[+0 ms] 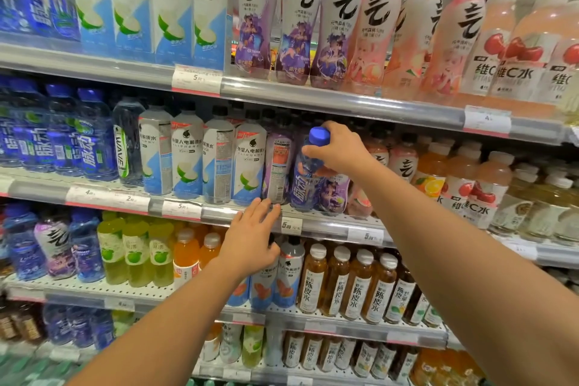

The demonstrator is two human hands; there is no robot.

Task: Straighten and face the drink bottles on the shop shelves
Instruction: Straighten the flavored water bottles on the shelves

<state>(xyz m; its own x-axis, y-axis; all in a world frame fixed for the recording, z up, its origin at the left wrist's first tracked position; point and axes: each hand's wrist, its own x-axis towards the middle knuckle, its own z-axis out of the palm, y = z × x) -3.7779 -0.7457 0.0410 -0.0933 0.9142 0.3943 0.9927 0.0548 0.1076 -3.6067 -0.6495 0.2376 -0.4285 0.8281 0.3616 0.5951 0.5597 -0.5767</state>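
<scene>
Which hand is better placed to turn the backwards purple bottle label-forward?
Left. The left hand has open fingers reaching the purple bottle's base; the right hand grips the blue-capped bottle.

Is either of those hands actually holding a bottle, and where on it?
Yes: the right hand grips the blue-capped bottle at its neck, just under the cap. The left hand holds nothing; its straight fingers reach the shelf edge.
</scene>
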